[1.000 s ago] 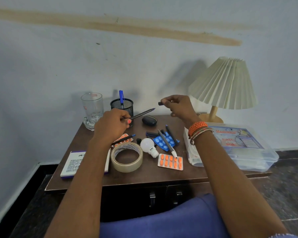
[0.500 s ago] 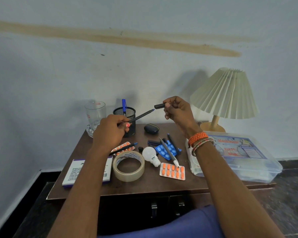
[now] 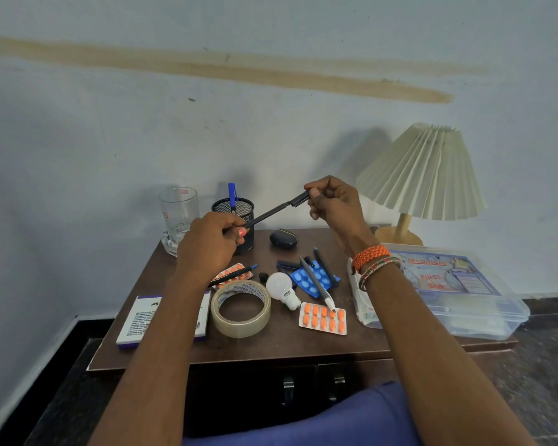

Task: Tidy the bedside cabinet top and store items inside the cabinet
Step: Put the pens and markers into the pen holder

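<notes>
Both hands grip: left (image 3: 210, 243) pen (image 3: 268, 215), right (image 3: 334, 201) cap (image 3: 301, 199). I judge tidying barely begun; tabletop (image 3: 271, 346) clutter remains.

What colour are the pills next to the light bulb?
Orange, in a silvery blister pack. The head view, the only view, shows them beside the white bulb.

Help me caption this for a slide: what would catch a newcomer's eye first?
Both hands raised over the cabinet: the left hand grips a black pen while the right hand pinches its cap. Below lie orange pill strips, a tape roll and a white bulb.
</notes>
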Tool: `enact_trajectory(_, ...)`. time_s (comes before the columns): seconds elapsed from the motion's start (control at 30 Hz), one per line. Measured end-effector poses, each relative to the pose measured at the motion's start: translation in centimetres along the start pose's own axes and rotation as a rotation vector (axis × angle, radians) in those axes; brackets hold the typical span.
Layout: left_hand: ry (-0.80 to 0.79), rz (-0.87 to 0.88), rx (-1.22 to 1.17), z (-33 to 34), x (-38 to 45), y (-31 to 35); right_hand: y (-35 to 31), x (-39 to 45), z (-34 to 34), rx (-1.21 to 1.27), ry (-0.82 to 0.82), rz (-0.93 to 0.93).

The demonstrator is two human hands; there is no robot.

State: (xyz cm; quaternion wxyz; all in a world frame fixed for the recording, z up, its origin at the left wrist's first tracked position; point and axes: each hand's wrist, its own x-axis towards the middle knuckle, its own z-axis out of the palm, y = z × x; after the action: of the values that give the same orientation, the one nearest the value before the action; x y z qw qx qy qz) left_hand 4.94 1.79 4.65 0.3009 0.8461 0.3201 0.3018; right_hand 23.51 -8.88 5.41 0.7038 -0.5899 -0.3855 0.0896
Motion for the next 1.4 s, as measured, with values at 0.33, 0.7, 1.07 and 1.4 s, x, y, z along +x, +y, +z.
enact_trajectory(0.33, -0.020, 0.058, -0.015, 0.5, -0.2, 0.8, -0.9, -0.4, 0.7, -0.054, 0.003, -0.040)
enact_trajectory(0.7, 0.038, 0.034, -0.026, 0.1, -0.3, 0.8, -1.0, -0.1, -0.4, 0.035, 0.180, -0.026)
enact_trajectory(1.07, 0.048, 0.042, -0.029, 0.2, -0.2, 0.8, -0.8, -0.1, -0.1, 0.045, 0.081, 0.009)
enact_trajectory(1.4, -0.030, 0.019, -0.220, 0.1, -0.3, 1.7, -2.6, -0.8, 1.2, -0.064, -0.039, -0.103)
